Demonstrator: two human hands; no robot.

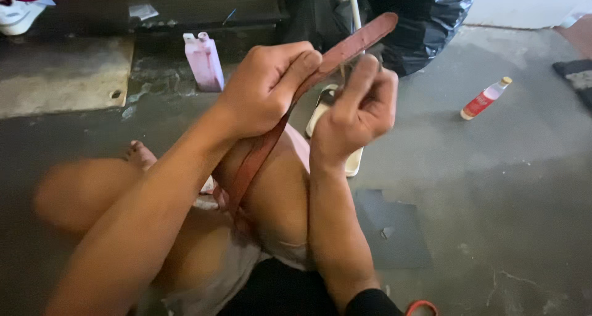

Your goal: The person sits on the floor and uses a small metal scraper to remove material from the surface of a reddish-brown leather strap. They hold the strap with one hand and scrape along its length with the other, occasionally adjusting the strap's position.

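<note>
Sitting on a grey concrete floor (505,186) with bare knees drawn up, the person holds a brown leather strap (345,48) up in front of them with both hands. The left hand (265,88) is clenched around the strap near its upper part, fingers curled over the top and thumb pressed along the leather. The right hand (361,109) sits just beside it on the other side of the strap, its fingers bent and pinched together against the strap's edge; the picture is blurred there, so whether they grip the leather itself or some small tool cannot be told. The strap's rounded free end sticks up and to the right past both hands, while the rest of it runs down between the forearms and over the person's thigh toward the lap. Under the hands lies a pale sandal (353,162) on the floor. Behind the left hand stands a pink plastic container (204,62) with two caps, against a dark step. To the right, well apart from the hands, a small red bottle (484,100) with a pale cap lies on its side. A black plastic bag (425,20) bulges at the top, and a dark grey sheet (394,229) lies flat beside the right forearm.
</note>
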